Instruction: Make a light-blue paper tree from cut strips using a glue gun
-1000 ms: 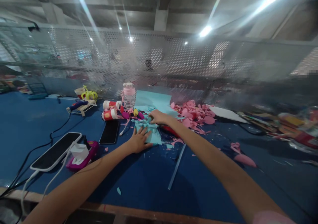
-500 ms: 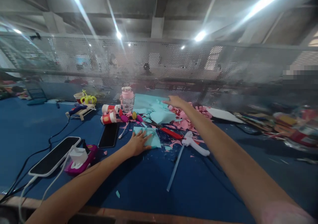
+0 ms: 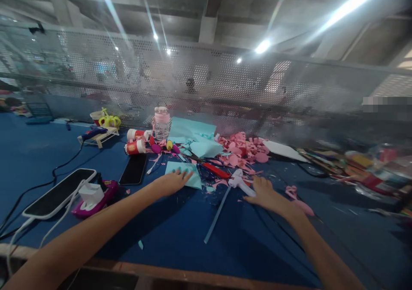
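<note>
My left hand (image 3: 175,182) lies open and flat, its fingers spread over the near edge of a light-blue sheet (image 3: 195,181) on the table. Just right of the white hot glue gun (image 3: 237,179), my right hand (image 3: 266,194) is open, thumb and fingers apart around the end of its handle; I cannot tell whether they touch it. A long translucent glue stick (image 3: 216,217) sticks out of the gun toward me. Behind the gun lies a red-handled tool (image 3: 216,170). More light-blue sheets (image 3: 206,148) and a heap of pink scraps (image 3: 241,148) lie farther back.
Left of my hands are a black phone (image 3: 133,170), a white-cased phone (image 3: 59,193) on a cable and a purple holder (image 3: 109,193) with a white charger. A pink-lidded bottle (image 3: 161,125) stands behind. Pink pieces (image 3: 302,207) lie beside my right forearm. A perforated screen (image 3: 225,84) bounds the back.
My right hand has come back from the sheets and pink heap toward me, down beside the glue gun's handle. My left hand stays on the light-blue sheet. The view has shifted slightly.
</note>
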{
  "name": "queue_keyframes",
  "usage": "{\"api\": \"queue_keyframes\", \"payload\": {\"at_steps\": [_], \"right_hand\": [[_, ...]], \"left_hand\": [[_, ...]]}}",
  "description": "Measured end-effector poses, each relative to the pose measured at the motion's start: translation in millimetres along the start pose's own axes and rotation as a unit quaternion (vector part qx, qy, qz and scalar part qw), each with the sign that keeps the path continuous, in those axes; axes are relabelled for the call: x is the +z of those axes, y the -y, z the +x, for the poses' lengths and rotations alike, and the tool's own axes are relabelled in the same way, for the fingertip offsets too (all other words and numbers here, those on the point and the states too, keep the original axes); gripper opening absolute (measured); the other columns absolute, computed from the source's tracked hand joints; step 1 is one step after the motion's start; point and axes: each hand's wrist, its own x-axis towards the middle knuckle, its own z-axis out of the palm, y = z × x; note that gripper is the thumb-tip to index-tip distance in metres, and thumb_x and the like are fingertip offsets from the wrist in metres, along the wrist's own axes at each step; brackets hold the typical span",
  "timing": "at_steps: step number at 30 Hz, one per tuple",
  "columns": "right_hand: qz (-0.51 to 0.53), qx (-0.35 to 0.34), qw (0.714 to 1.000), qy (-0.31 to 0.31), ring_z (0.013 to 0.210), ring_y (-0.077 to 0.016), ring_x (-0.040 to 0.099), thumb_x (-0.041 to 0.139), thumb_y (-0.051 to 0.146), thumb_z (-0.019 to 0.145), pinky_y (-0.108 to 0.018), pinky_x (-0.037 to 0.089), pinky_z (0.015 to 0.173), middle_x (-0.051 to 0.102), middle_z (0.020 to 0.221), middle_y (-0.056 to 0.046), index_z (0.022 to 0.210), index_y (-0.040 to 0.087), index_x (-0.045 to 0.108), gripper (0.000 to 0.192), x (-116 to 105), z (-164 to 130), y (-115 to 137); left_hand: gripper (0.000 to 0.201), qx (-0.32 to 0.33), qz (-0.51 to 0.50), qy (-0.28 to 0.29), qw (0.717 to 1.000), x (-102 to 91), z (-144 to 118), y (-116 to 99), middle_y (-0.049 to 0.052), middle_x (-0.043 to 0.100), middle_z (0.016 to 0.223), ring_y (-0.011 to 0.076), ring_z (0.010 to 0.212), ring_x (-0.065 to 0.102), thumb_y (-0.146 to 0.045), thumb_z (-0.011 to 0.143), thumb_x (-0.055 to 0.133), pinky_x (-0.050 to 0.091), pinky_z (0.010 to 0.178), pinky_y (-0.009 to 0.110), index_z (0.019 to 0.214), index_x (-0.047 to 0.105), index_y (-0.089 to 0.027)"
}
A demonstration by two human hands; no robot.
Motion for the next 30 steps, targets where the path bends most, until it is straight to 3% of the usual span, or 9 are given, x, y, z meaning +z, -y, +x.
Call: {"api": "queue_keyframes", "payload": {"at_steps": [6, 12, 15, 19, 21, 25, 28, 30], "right_hand": [[-0.039, 0.010, 0.997, -0.067, 0.090, -0.0295, 0.052, 0.048, 0.030, 0.079, -0.036, 0.040, 0.072, 0.054, 0.094, -0.018, 0.096, 0.009, 0.052, 0.027, 20, -8, 13], [-0.074, 0.054, 0.991, -0.101, 0.084, -0.0317, 0.054, 0.048, 0.022, 0.080, -0.038, 0.040, 0.069, 0.056, 0.088, -0.025, 0.092, 0.003, 0.054, 0.024, 26, -10, 7], [-0.079, 0.091, 0.987, -0.110, 0.083, -0.0341, 0.055, 0.049, 0.022, 0.079, -0.039, 0.040, 0.065, 0.056, 0.086, -0.027, 0.091, 0.001, 0.055, 0.025, 23, -10, 1], [-0.106, 0.117, 0.977, -0.143, 0.085, -0.0394, 0.053, 0.051, 0.023, 0.075, -0.044, 0.039, 0.065, 0.054, 0.087, -0.031, 0.090, -0.001, 0.056, 0.029, 7, -12, 3], [-0.101, 0.086, 0.975, -0.179, 0.087, -0.0383, 0.052, 0.048, 0.019, 0.076, -0.046, 0.039, 0.068, 0.055, 0.088, -0.029, 0.090, 0.000, 0.055, 0.025, -3, -9, 11], [0.007, -0.085, 0.964, -0.251, 0.098, -0.0304, 0.048, 0.044, 0.028, 0.081, -0.043, 0.037, 0.084, 0.054, 0.100, -0.020, 0.102, 0.007, 0.051, 0.030, -21, 11, 48], [0.052, -0.155, 0.957, -0.240, 0.105, -0.0276, 0.044, 0.042, 0.038, 0.084, -0.039, 0.036, 0.089, 0.052, 0.108, -0.017, 0.111, 0.009, 0.046, 0.040, -25, 39, 86], [0.030, -0.157, 0.965, -0.208, 0.104, -0.0274, 0.044, 0.040, 0.040, 0.085, -0.037, 0.038, 0.085, 0.051, 0.108, -0.017, 0.109, 0.008, 0.047, 0.041, -21, 57, 108]], "left_hand": [[0.062, -0.021, -0.062, 0.024, 0.998, -12.0, 1, 5, 0.019, 0.049, 0.124, 0.0265, 0.114, 0.049, 0.004, 0.073, 0.031, 0.042, 0.088, 0.038, 0.133, 0.031, -0.011], [0.060, -0.113, -0.218, -0.058, 0.968, -27.1, 3, 30, 0.014, 0.062, 0.107, 0.0272, 0.097, 0.058, -0.002, 0.073, 0.031, 0.041, 0.087, 0.040, 0.130, 0.040, -0.018], [0.062, -0.081, -0.199, -0.049, 0.975, -40.5, -5, 28, 0.012, 0.060, 0.113, 0.0259, 0.100, 0.058, -0.001, 0.073, 0.030, 0.042, 0.086, 0.039, 0.131, 0.038, -0.021], [0.071, -0.018, -0.159, -0.074, 0.984, -40.3, -29, 12, 0.006, 0.041, 0.135, 0.0204, 0.119, 0.044, 0.004, 0.070, 0.029, 0.037, 0.097, 0.037, 0.136, 0.026, -0.024], [0.069, 0.015, -0.135, -0.082, 0.987, -28.9, -42, 4, 0.006, 0.034, 0.140, 0.0176, 0.127, 0.033, 0.004, 0.072, 0.029, 0.031, 0.103, 0.036, 0.136, 0.025, -0.021], [0.056, 0.090, -0.125, -0.049, 0.987, -1.2, -57, -6, 0.009, 0.034, 0.139, 0.0180, 0.131, 0.025, -0.003, 0.080, 0.029, 0.022, 0.107, 0.040, 0.134, 0.028, -0.018], [0.049, 0.099, -0.153, -0.037, 0.983, 8.0, -57, -10, 0.009, 0.036, 0.138, 0.0161, 0.131, 0.026, -0.011, 0.086, 0.030, 0.021, 0.108, 0.039, 0.134, 0.027, -0.018], [0.046, 0.086, -0.168, -0.032, 0.981, 8.4, -55, -11, 0.008, 0.037, 0.138, 0.0155, 0.130, 0.027, -0.014, 0.088, 0.029, 0.022, 0.108, 0.038, 0.134, 0.028, -0.018]]}}
